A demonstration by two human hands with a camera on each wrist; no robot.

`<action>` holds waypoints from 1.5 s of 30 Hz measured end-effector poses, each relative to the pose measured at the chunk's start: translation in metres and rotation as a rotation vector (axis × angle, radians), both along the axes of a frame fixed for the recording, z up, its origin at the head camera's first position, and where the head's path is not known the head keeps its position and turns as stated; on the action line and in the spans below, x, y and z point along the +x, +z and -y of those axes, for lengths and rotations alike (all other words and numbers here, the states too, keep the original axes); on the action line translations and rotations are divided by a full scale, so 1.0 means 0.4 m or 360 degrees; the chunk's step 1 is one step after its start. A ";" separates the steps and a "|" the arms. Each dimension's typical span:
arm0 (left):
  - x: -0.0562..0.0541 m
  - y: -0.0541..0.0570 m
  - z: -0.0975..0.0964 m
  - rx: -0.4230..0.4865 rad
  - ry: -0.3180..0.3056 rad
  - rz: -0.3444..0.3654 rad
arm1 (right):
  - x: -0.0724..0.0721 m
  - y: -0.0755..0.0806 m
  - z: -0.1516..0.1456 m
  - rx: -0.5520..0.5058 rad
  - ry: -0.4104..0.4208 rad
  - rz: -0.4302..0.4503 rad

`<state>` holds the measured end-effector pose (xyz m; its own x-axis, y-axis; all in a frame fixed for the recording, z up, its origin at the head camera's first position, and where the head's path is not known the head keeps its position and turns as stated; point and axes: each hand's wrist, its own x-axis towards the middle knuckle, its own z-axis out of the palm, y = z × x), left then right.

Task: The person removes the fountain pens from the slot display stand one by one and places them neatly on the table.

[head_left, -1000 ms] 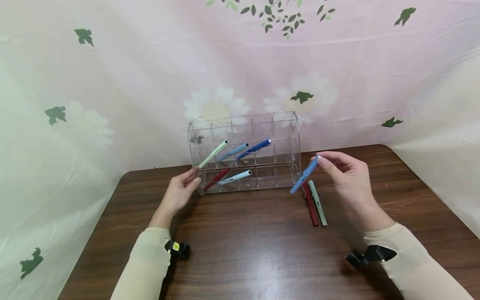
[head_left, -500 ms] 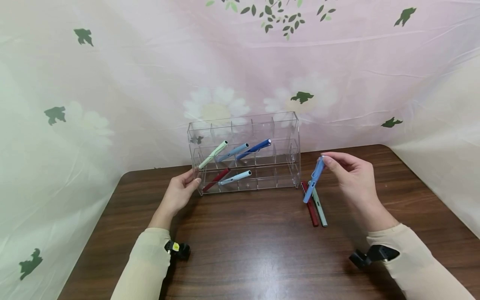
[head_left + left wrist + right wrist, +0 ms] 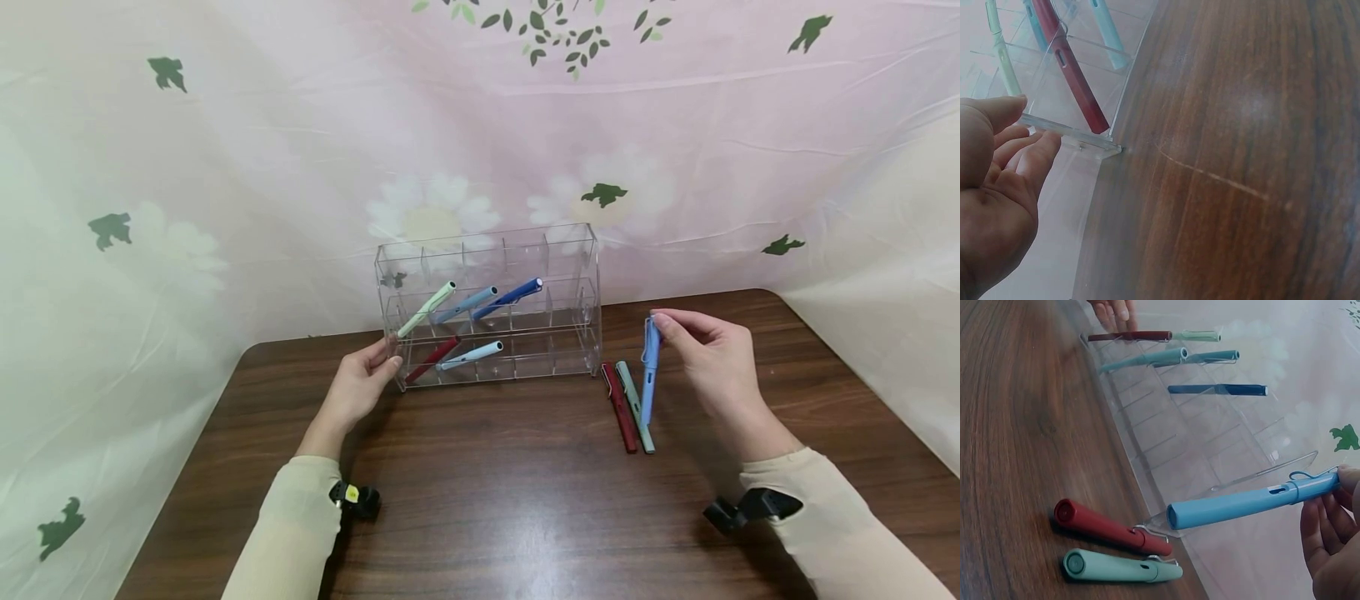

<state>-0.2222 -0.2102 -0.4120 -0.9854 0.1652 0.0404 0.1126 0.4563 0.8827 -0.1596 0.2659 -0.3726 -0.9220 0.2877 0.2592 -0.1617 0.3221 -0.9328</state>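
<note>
My right hand (image 3: 716, 358) pinches a light blue pen (image 3: 650, 371) by its clip end, so it hangs nearly upright over the table. Just left of and below it, a dark red pen (image 3: 619, 410) and a pale green pen (image 3: 637, 417) lie side by side. At the left end of a clear acrylic pen rack (image 3: 573, 302), my left hand (image 3: 360, 383) grips the side panel between thumb and fingers. Leaning in the rack's compartments are a mint pen (image 3: 427, 308), a blue pen (image 3: 467, 304), a dark blue pen (image 3: 508, 298), a red pen (image 3: 432, 360) and a pale blue pen (image 3: 471, 356).
The brown wooden table (image 3: 480, 508) reaches back to a printed cloth (image 3: 300, 167), which hangs behind and along both sides. The rack stands near the table's back edge, close to the cloth.
My right hand has drawn slightly right, away from the rack. The light blue pen has swung from a slant to nearly upright. My left hand and the rack have stayed put.
</note>
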 end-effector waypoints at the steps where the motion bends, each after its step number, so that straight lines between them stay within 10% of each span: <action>1: 0.000 0.000 0.000 -0.0001 0.0000 0.0000 | 0.000 -0.001 -0.002 0.0022 -0.0007 0.0020; 45: -0.003 -0.001 0.000 -0.0009 -0.0007 0.0007 | -0.065 -0.128 -0.055 0.0566 0.0208 0.0390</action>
<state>-0.2233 -0.2101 -0.4122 -0.9849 0.1698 0.0350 0.1107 0.4607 0.8806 -0.1854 0.2877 -0.4240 -0.9912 0.0970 0.0905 -0.0107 0.6212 -0.7836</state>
